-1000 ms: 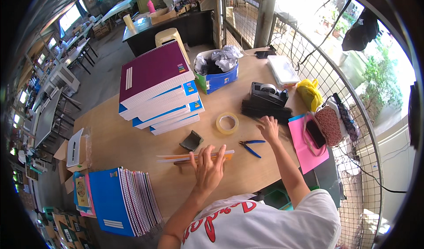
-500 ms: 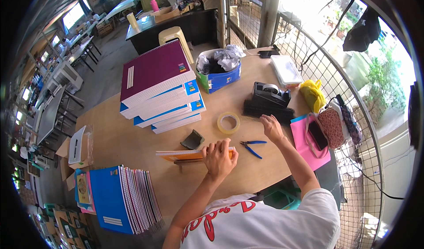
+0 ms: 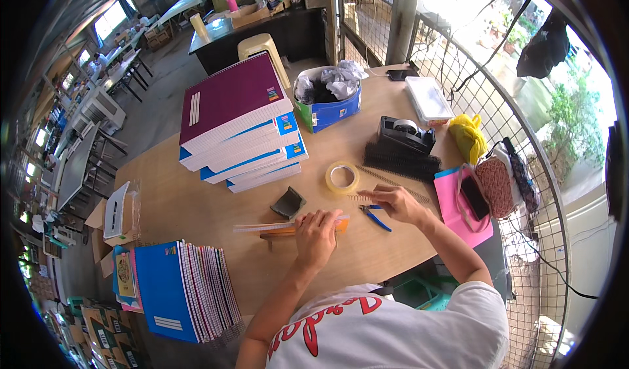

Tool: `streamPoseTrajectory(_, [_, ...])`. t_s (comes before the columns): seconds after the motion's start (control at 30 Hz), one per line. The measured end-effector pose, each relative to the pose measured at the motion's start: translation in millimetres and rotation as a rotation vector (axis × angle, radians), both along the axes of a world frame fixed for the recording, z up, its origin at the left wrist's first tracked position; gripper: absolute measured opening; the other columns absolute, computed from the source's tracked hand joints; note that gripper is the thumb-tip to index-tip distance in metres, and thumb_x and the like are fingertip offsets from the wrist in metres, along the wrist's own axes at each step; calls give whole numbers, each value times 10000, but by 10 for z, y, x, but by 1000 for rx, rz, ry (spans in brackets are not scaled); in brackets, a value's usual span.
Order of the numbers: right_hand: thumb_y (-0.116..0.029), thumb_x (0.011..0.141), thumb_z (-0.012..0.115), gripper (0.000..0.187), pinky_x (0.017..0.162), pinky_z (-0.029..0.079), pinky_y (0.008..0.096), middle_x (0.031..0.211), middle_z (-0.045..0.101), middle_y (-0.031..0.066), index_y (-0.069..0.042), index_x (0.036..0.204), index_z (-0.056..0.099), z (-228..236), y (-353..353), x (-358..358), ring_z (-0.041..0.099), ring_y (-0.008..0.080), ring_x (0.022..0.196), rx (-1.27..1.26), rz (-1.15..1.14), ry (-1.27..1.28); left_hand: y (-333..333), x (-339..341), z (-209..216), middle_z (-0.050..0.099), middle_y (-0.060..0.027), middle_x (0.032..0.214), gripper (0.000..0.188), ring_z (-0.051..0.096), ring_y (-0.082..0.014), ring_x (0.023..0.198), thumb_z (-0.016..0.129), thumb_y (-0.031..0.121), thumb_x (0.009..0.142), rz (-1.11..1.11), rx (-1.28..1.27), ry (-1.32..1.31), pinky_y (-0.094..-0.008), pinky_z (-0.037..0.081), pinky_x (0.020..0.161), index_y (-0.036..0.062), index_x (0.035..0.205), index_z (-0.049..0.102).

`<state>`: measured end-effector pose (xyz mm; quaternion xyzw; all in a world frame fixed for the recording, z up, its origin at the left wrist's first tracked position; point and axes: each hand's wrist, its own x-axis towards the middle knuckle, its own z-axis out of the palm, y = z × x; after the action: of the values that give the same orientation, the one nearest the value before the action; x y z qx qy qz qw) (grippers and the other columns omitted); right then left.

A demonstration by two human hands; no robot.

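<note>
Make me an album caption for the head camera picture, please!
Left hand on orange and white sheets, right hand holding a spiral coil near blue-handled pliers.

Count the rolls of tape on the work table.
2: a loose clear roll lying flat near the right hand, and a roll seated in the black dispenser farther back. Others could be hidden in the blue-and-green box.
</note>
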<state>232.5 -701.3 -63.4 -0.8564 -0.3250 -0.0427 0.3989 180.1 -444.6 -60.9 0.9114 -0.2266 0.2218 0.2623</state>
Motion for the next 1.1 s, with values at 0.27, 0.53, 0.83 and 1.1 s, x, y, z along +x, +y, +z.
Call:
streamPoseTrajectory(0.27, [-57,863,710,272,659,533,370,876,706,103,-122,1122,756,105,261,-142,670,276,755,175,-27,113,31,-18,-97,609,11,819,129,605,-200,814,714,166,859,-6,-35,-36,-383,383,802,164,982,673])
streamPoseTrajectory(0.53, [-102,815,772,179,754,510,398,913,712,62,-102,991,738,146,358,-178,658,267,853,134,39,99,53,-128,-20,648,8,849,75,603,-238,798,706,133,877,-24,-82,16,-395,383,809,148,940,669])
streamPoseTrajectory(0.83, [16,831,714,164,720,522,384,928,694,89,-62,975,730,179,404,-149,659,286,833,255,127,130,53,-39,-85,629,17,846,87,617,-195,812,701,177,882,-11,-46,-25,-388,383,796,166,957,659])
streamPoseTrajectory(1.1, [-44,872,703,160,705,526,416,891,682,149,-15,1028,680,181,383,-143,666,330,785,90,133,208,33,-33,-41,629,4,853,85,619,-210,816,688,189,893,19,-48,9,-390,388,798,166,968,657])
